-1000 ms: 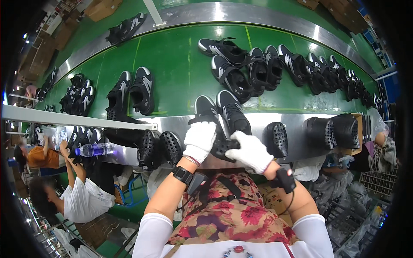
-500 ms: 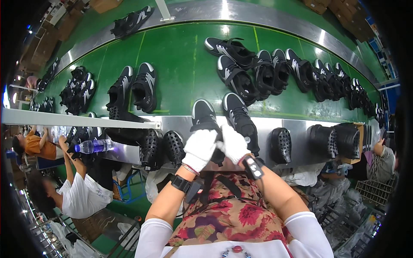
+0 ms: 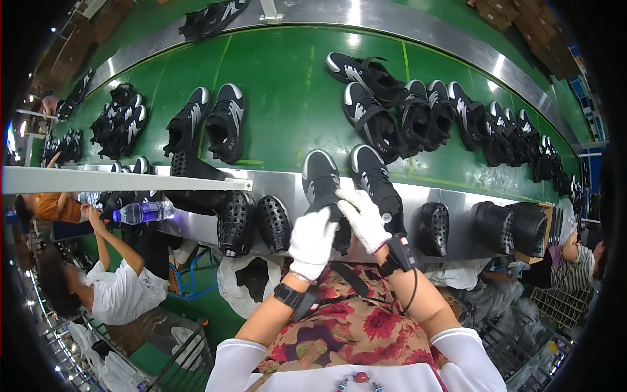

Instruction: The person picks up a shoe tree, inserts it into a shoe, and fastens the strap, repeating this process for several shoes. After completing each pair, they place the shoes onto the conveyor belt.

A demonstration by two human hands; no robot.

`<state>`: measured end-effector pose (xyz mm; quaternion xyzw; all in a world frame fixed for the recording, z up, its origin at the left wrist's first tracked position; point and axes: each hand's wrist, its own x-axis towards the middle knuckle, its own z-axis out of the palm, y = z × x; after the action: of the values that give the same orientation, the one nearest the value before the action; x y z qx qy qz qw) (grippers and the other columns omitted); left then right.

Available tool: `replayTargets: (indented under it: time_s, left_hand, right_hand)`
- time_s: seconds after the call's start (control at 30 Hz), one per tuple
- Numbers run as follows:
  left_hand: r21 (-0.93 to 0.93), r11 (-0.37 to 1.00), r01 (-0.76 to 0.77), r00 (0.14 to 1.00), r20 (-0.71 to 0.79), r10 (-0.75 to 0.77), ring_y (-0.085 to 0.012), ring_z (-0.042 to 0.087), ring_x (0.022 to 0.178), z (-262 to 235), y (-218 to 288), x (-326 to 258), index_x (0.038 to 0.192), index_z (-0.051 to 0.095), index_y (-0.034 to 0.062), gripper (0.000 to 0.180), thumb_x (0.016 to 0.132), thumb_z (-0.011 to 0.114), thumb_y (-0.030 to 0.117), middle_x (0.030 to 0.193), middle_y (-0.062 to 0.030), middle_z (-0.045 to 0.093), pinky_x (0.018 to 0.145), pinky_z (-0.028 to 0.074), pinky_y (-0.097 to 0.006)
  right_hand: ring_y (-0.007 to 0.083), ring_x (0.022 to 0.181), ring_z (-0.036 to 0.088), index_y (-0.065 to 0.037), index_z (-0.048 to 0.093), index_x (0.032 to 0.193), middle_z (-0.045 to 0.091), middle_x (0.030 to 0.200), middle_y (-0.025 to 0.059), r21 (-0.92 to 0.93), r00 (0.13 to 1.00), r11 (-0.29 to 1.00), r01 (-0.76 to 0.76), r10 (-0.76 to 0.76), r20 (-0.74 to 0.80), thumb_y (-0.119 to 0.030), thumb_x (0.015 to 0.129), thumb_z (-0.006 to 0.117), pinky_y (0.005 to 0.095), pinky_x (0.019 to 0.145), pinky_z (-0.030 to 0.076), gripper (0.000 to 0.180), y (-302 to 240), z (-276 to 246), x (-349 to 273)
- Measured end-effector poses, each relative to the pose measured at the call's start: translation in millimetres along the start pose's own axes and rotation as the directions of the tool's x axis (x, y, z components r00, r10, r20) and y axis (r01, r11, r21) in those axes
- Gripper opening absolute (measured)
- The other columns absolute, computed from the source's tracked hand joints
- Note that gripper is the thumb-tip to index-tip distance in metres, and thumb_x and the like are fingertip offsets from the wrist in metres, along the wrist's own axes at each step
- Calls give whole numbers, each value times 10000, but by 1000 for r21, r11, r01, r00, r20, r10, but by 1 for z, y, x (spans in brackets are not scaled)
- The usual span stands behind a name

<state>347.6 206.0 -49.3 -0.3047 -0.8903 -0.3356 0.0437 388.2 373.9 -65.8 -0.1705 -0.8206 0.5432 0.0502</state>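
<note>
My left hand, in a white glove, is over the collar of a black sneaker with a silver-grey toe; motion smears its fingers. From the right, my gloved right hand reaches across, its bent fingers gripping the strap side of this sneaker. The sneaker stands toe away from me on the metal ledge. Just right of it is a matching sneaker, partly behind my right hand. My hands cover most of the first sneaker's opening and heel.
Black shoe lasts with holes stand on the metal ledge, left and right of me. Beyond lies a green belt with several sneakers. A white bar crosses at left, near a water bottle and a seated person.
My left hand has drawn slightly toward me and right. My right hand's fingers now reach onto the left sneaker. The whole view has shifted a little.
</note>
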Motion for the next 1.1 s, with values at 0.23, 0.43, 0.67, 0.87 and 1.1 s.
replayTargets:
  time_s: [0.23, 0.43, 0.67, 0.87, 1.1]
  left_hand:
    - [-664, -67, 745, 401, 526, -750, -157, 653, 899, 0, -14, 3, 1333, 539, 0, 412, 1022, 559, 269, 1153, -97, 621, 700, 560, -282]
    - [-641, -55, 765, 364, 502, -784, -124, 624, 791, 30, -22, -5, 1313, 541, 3, 366, 979, 619, 130, 1079, -95, 634, 663, 550, -267]
    - [-312, 675, 668, 744, 268, -612, -384, 622, 1109, 21, -16, -20, 1326, 522, -19, 476, 904, 658, 151, 1218, -241, 614, 983, 494, -427]
    - [112, 818, 564, 695, 471, -543, -466, 654, 997, 20, 8, 17, 1370, 416, -52, 719, 838, 701, 339, 1160, -294, 622, 850, 544, -501]
    - [289, 837, 465, 794, 282, -539, -436, 676, 941, 1, -11, 56, 1265, 533, -72, 516, 886, 632, 264, 1019, -284, 680, 826, 542, -499]
  right_hand:
    - [304, 1026, 629, -61, 695, 1170, 649, 1075, 146, -57, 997, 997, 44, -40, 66, -168, 933, 635, 365, 920, 493, 266, -1, -7, 6]
    - [286, 1003, 645, -61, 701, 1170, 657, 1065, 136, -91, 998, 994, 57, -54, 40, -148, 929, 645, 351, 893, 502, 263, 1, -3, 7]
    - [341, 1021, 631, -73, 669, 1182, 648, 1081, 160, -212, 999, 976, 48, -46, 16, -156, 911, 651, 406, 895, 509, 283, -34, -35, -15]
    - [441, 1069, 606, -42, 547, 1313, 587, 1213, 246, -583, 976, 790, -188, 216, -21, -256, 823, 701, 472, 923, 491, 556, -27, -130, -42]
    - [449, 939, 663, 3, 646, 1025, 682, 973, 270, -599, 961, 795, -93, 230, 156, -265, 786, 713, 491, 805, 539, 366, 12, -86, 25]
